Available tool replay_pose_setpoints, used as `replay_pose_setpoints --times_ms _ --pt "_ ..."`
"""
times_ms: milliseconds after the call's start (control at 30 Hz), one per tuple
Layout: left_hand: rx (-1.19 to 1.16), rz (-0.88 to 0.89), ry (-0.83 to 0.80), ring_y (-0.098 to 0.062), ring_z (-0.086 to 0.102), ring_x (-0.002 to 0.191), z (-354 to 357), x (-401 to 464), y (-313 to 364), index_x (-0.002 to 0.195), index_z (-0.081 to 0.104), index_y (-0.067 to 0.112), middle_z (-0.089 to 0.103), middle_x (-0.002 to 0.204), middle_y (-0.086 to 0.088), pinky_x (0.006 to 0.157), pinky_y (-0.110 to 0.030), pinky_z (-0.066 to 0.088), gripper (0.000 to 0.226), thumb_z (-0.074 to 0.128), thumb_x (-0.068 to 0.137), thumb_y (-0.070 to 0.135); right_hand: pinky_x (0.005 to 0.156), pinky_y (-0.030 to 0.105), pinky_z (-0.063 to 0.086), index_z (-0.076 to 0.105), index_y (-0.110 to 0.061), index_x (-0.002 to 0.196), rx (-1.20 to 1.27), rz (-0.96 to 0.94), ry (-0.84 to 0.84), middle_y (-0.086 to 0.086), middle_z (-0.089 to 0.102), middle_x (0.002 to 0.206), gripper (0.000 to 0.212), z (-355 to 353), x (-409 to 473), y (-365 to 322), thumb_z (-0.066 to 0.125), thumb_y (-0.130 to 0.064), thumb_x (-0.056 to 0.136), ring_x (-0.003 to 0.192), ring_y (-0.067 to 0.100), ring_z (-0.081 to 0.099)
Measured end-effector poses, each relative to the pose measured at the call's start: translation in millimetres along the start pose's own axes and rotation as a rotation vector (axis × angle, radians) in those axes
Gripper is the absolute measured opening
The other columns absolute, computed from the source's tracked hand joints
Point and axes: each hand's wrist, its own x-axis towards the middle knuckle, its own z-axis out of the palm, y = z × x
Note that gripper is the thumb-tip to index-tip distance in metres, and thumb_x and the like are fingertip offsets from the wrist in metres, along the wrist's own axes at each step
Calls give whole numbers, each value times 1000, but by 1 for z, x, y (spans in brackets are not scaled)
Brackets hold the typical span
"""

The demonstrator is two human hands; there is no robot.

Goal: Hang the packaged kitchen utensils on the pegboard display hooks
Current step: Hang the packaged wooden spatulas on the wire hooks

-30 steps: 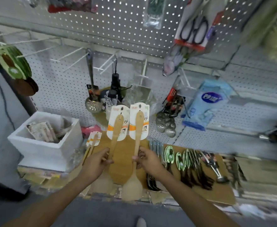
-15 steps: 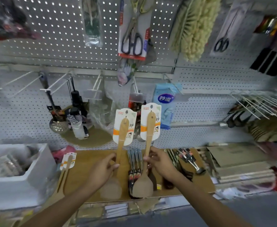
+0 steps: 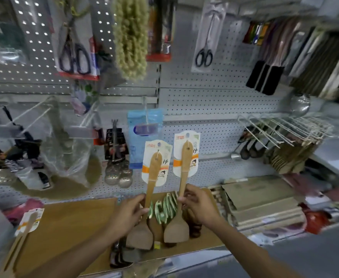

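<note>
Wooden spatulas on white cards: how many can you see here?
3. One in the left hand, one in the right hand, one lying on the brown board at far left. Others may hang among the blurred hooks at right.

Shop — housewares aisle. White pegboard [image 3: 214, 101] wall carried wire hooks [image 3: 280, 129] with carded goods: packaged scissors [image 3: 204, 47], blue packet [image 3: 144, 125], hanging ladles [image 3: 250, 151]. More stock lay on wooden surface [image 3: 68, 221] below — retail display.
</note>
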Motion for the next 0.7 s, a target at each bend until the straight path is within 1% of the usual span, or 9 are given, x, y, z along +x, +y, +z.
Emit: replay_pose_setpoints --times_ms 67,167,267,333,433,533,600,633,700 --pt "1 16 -9 -4 61 67 23 23 23 106 60 33 64 75 10 60 -26 45 14 64 93 33 74 28 58 67 -29 93 -12 10 19 -15 72 87 16 -37 -2 10 67 -13 91 87 11 70" --pt "26 33 -28 -4 62 69 56 55 57 110 57 36 66 79 5 63 -30 49 19 63 92 39 77 38 59 69 -28 88 -3 17 68 -2 72 86 17 -92 -7 27 68 -11 90 90 21 71" --pt "60 77 -43 -6 58 65 89 82 97 108 58 30 59 69 7 55 -22 38 17 64 93 36 71 35 58 66 -8 96 33 45 115 -3 73 81 7 -144 -16 44 66 -4 90 83 20 71" --pt "56 113 -50 -3 58 67 112 97 124 106 59 29 59 70 10 54 -17 36 16 64 92 34 72 34 58 68 -10 94 39 65 141 -2 74 82 11 -175 -23 56 67 -1 88 84 22 70" --pt "15 146 -81 1 60 71 146 116 152 108 60 27 66 83 9 61 -23 45 19 64 92 36 69 30 55 67 -16 89 40 85 157 -6 73 77 18 -217 -37 64 66 2 88 78 18 68" --pt "-1 205 -119 -2 60 72 177 133 181 108 61 25 64 80 11 64 -31 48 22 63 92 40 66 23 53 65 -11 89 4 64 181 -9 71 74 12 -253 -52 74 62 1 92 73 10 68" --pt "9 232 -147 -2 59 75 198 144 199 107 62 24 62 81 12 66 -31 48 28 59 92 47 68 29 56 66 -6 96 -3 50 229 1 73 85 4 -277 -62 83 63 -5 93 78 15 69" --pt "-2 234 -167 -1 60 81 208 150 206 109 62 26 64 86 13 71 -31 50 29 58 91 48 69 32 56 66 -5 99 -3 43 252 7 72 89 7 -288 -66 88 64 -8 93 79 17 69" --pt "-15 248 -205 -1 62 92 227 162 220 115 60 32 67 100 13 81 -34 54 28 59 91 47 66 27 55 67 -5 99 25 55 305 12 71 90 7 -310 -76 100 64 -6 93 77 17 70"
